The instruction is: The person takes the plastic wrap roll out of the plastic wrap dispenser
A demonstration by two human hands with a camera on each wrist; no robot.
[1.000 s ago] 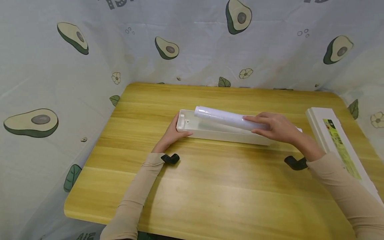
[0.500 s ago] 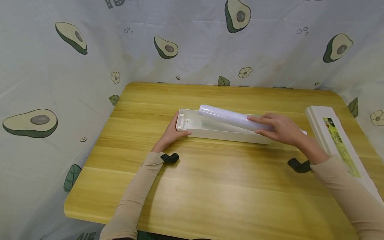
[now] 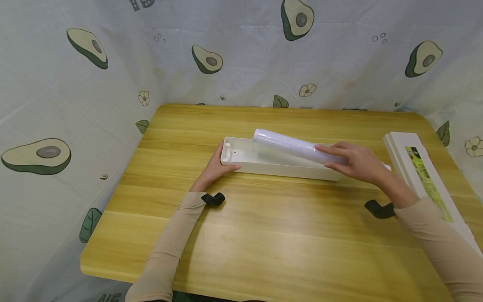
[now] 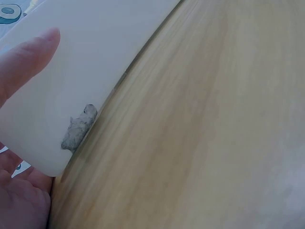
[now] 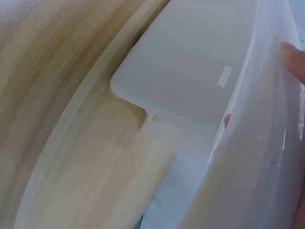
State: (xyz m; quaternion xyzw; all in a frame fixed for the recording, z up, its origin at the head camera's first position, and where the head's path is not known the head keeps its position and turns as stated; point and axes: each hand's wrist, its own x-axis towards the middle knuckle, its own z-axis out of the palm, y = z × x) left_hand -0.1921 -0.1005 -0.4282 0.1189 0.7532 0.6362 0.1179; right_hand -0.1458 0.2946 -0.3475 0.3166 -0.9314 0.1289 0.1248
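A long white open box (image 3: 279, 168) lies across the middle of the table. My left hand (image 3: 216, 167) grips its left end, thumb on the front wall; the left wrist view shows the thumb (image 4: 33, 57) against the wall near a grey scuffed patch. Over the box, a roll of cling film (image 3: 290, 145) slants with its left end raised. My right hand (image 3: 352, 161) holds the roll near its right end, thumb in front and fingers over the top. In the right wrist view the roll (image 5: 257, 143) runs beside the box's end (image 5: 186, 57).
A long white lid-like piece (image 3: 401, 155) with a green and yellow label lies at the table's right side. The wooden table (image 3: 264, 235) stands against a curtain (image 3: 249, 75) printed with avocados.
My right hand has shifted the cling film roll a little to the right, and its left end sits slightly higher. My left hand keeps its grip on the box, which stays nearly in place.
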